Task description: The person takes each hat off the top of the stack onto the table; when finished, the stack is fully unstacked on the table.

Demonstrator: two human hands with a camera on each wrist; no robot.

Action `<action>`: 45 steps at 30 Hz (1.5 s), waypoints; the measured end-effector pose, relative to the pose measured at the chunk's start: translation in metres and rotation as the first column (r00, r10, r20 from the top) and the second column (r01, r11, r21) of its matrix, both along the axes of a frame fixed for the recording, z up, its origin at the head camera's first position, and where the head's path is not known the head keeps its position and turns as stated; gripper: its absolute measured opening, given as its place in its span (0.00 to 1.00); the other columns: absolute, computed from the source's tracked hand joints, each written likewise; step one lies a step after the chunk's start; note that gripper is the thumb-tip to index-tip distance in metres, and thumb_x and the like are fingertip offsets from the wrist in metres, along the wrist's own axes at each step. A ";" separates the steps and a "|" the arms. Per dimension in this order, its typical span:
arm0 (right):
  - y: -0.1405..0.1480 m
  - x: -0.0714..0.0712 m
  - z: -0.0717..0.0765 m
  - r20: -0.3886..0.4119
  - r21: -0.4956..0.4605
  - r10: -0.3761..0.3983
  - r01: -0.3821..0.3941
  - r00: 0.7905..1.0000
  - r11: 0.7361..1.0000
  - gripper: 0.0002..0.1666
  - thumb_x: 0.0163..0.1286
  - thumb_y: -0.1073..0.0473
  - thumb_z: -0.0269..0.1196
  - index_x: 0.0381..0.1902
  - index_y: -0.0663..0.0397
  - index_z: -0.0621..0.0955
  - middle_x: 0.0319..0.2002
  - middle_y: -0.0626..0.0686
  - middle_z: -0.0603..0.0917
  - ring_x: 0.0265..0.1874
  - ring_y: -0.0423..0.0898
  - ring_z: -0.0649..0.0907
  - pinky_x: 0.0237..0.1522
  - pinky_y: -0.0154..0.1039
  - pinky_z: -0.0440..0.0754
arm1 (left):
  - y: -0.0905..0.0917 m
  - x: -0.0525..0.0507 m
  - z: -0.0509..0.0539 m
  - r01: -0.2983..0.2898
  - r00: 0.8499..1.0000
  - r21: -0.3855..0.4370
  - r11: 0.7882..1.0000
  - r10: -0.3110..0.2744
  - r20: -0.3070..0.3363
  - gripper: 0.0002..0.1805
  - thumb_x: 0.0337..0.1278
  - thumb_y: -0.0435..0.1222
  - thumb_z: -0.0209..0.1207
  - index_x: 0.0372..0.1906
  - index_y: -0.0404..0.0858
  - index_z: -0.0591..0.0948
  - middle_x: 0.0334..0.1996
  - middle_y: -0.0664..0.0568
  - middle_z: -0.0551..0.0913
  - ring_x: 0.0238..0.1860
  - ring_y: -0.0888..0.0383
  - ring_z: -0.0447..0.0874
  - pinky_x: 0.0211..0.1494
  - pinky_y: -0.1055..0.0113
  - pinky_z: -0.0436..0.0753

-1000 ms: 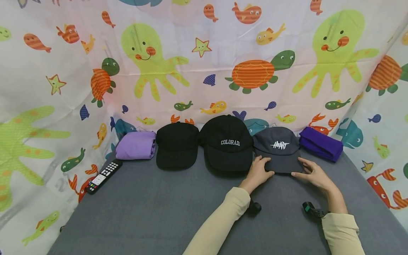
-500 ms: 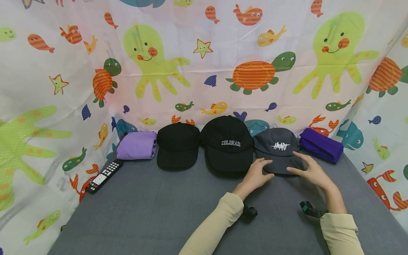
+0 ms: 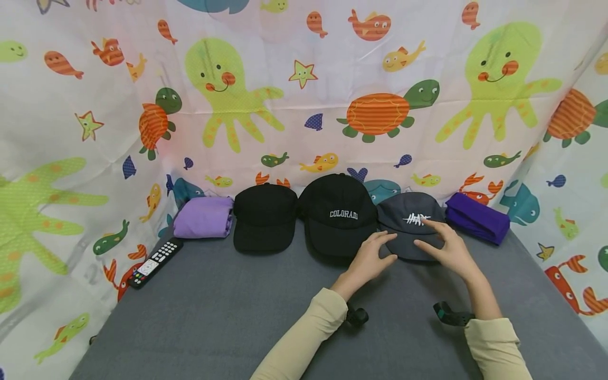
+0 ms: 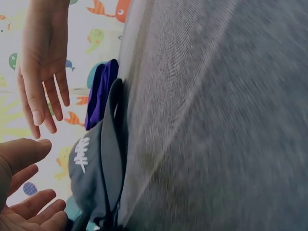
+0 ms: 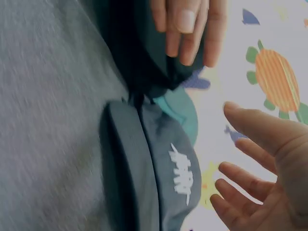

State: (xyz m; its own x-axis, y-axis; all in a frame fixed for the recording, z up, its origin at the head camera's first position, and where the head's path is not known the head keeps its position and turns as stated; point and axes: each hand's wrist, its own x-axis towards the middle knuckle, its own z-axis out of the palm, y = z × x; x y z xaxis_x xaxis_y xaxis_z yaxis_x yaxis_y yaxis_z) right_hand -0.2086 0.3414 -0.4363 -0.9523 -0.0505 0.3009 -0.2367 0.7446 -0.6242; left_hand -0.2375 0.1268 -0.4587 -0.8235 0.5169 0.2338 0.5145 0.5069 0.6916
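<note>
Both your hands are raised over a dark gray baseball cap (image 3: 409, 205) and grip nothing. Your left hand (image 3: 368, 259) is near the left end of its brim (image 3: 406, 248), thumb and fingers spread apart; your right hand (image 3: 451, 252) is in front of the right half, also spread, partly covering the white lettering in the head view. Both wrist views show a gap between fingers and cap.

The cap sits upright, brim forward, on a gray cloth-covered surface (image 3: 214, 316), between a black "COLORADO" cap (image 3: 339, 195) just to its left and a folded purple cloth (image 3: 477, 218) to its right. It should be light and not fragile, with a soft crown that would likely dent if squeezed. The brim looks stiffer: pinch it at both side edges, thumbs in front, for the steadiest hold.
</note>
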 end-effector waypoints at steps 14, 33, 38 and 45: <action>-0.048 -0.006 -0.007 -0.140 -0.004 0.045 -0.046 0.989 0.999 0.31 0.62 0.60 0.64 0.62 0.59 0.70 0.55 0.64 0.73 0.52 0.61 0.74 0.47 0.59 0.74 | -0.043 -0.012 0.007 -0.041 0.993 -0.006 0.999 0.040 -0.115 0.27 0.57 0.38 0.61 0.63 0.48 0.71 0.64 0.50 0.68 0.63 0.54 0.68 0.62 0.61 0.70; -0.084 -0.024 -0.036 -0.084 -0.098 0.024 -0.033 0.996 0.995 0.34 0.62 0.57 0.64 0.64 0.61 0.67 0.52 0.66 0.73 0.50 0.60 0.75 0.46 0.56 0.77 | -0.099 -0.036 -0.004 -0.183 0.967 0.073 0.980 0.193 -0.169 0.24 0.54 0.35 0.63 0.59 0.45 0.75 0.57 0.50 0.72 0.57 0.53 0.69 0.57 0.61 0.74; -0.090 -0.035 -0.035 -0.046 -0.138 0.014 -0.020 0.999 0.990 0.36 0.64 0.55 0.62 0.66 0.61 0.63 0.55 0.67 0.72 0.51 0.62 0.75 0.47 0.56 0.77 | -0.111 -0.045 -0.010 -0.237 0.962 0.111 0.965 0.249 -0.113 0.25 0.55 0.39 0.63 0.60 0.43 0.75 0.60 0.46 0.69 0.58 0.48 0.67 0.58 0.54 0.73; -0.099 -0.045 -0.039 -0.018 -0.177 -0.003 -0.001 1.000 0.984 0.40 0.64 0.53 0.62 0.69 0.59 0.59 0.59 0.66 0.69 0.52 0.63 0.75 0.47 0.55 0.77 | -0.125 -0.052 -0.017 -0.284 0.958 0.144 0.948 0.286 0.001 0.30 0.54 0.44 0.63 0.62 0.42 0.71 0.66 0.39 0.60 0.65 0.41 0.58 0.63 0.47 0.66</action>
